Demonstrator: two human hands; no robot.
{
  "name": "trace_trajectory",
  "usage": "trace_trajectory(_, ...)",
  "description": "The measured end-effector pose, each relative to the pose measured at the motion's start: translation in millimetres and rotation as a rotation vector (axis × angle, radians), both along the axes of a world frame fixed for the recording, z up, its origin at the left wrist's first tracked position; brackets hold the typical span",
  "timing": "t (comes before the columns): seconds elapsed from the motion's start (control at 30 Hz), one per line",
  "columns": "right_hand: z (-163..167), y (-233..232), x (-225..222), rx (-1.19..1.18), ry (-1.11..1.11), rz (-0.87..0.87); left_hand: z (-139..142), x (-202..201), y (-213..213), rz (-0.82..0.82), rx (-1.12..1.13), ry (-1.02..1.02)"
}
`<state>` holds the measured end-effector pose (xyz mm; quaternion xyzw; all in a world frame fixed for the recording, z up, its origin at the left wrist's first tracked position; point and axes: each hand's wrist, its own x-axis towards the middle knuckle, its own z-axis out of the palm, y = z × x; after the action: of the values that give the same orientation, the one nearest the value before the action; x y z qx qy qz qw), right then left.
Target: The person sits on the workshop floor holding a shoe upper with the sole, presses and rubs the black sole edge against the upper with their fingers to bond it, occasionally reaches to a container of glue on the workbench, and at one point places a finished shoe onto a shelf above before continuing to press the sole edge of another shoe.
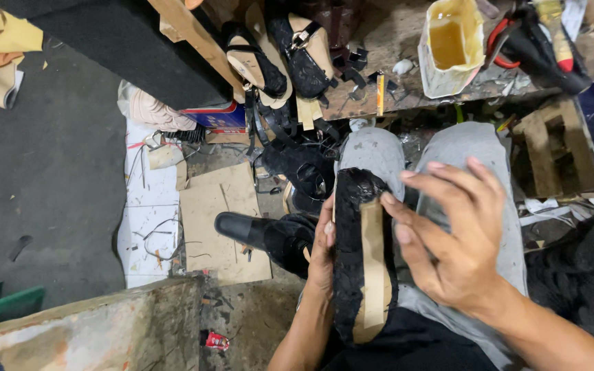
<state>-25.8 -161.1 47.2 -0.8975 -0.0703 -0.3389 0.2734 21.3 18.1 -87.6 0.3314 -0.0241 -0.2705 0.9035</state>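
The right hand (458, 237) comes closest to the camera, fingers spread and slightly curled, the index fingertip pressing on the tan strip (372, 271) that runs down the middle of a black lace shoe upper (350, 227). This hand grips nothing – it is open, touching only with the fingertips. The shoe upper lies lengthwise along the person's lap, on the grey trousers (462, 148), its far end near the knees. The left hand (322, 251) is closed against the upper's left edge, thumb on top and the other fingers hidden beneath, so it holds the piece steady from the side.

Just left of the lap a glossy black shoe (249, 230) rests on a sheet of cardboard (218, 206) on the floor. Beyond the knees stands a worn wooden workbench (393, 41) – on it lie two beige-soled sandals with black lace straps (280, 58) and a white container of amber liquid (448, 45). A small red tin (216, 340) sits on the ground near the left forearm
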Motion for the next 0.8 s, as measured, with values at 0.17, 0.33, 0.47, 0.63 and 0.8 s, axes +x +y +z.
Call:
trace_trajectory(0.17,0.9,-1.3,2.1,-0.057,-0.020,0.039,-23.2,2.3,3.8,-0.102,-0.187,0.265)
trace_trajectory(0.33,3.6,-25.7,2.6,0.303,-0.017,0.042,-32.7,13.6,-2.3,-0.356,-0.541,0.272)
trace_trajectory(0.47,-18.0,-59.7,23.4,0.571,0.091,-0.085,-47.8,40.9,-8.2,0.042,-0.293,0.520)
trace_trajectory(0.63,-55.7,-129.8,89.6,0.512,0.075,0.006,-79.4,73.8,10.0,0.399,-0.075,0.252)
trace_trajectory(0.8,-76.0,-183.8,171.1,-0.136,0.451,-0.142,-114.3,66.9,60.7,0.411,0.170,-0.054)
